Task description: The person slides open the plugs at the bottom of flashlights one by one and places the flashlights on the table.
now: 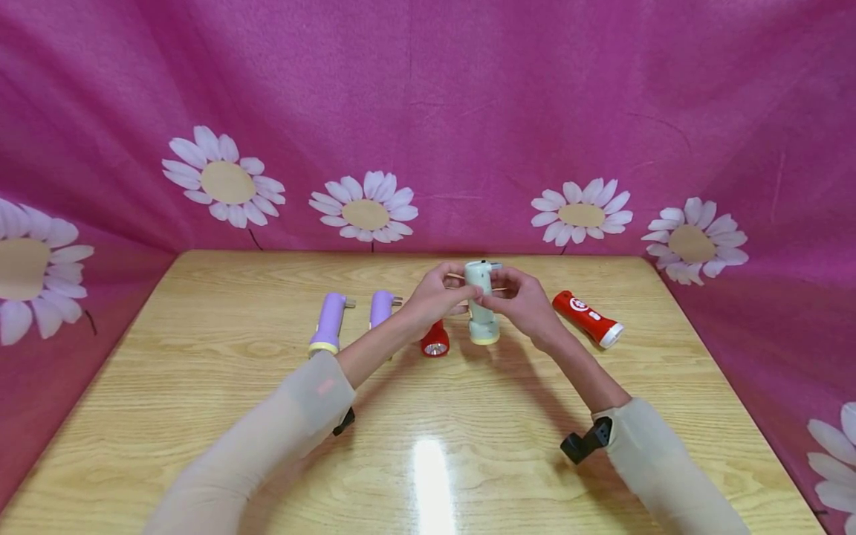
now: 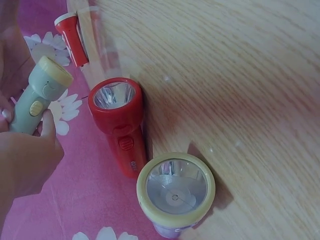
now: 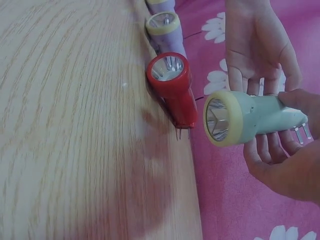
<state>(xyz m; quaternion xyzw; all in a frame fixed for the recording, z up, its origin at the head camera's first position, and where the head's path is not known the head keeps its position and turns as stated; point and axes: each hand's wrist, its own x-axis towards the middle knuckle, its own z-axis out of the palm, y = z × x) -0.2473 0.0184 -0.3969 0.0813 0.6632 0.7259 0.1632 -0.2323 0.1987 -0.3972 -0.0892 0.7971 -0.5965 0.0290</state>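
Between my two hands a mint-green flashlight [image 1: 483, 316] with a pale yellow rim is held above the table, lens end downward. My left hand [image 1: 438, 296] grips it from the left, thumb on the front and fingers behind. From the other side my right hand [image 1: 528, 303] holds the upper body, near the fold-out plug prongs [image 3: 303, 134] that stick out at its tail. In the left wrist view its yellow switch [image 2: 36, 108] shows. A red flashlight [image 1: 435, 340] lies just behind my left hand, partly hidden by it.
Two purple flashlights, one farther left [image 1: 330, 321] and one beside my left forearm [image 1: 381, 306], lie with prongs out. A red flashlight with a white rim [image 1: 588, 319] lies to the right. The wooden table [image 1: 508, 461] ends at a pink flowered cloth [image 1: 461, 148].
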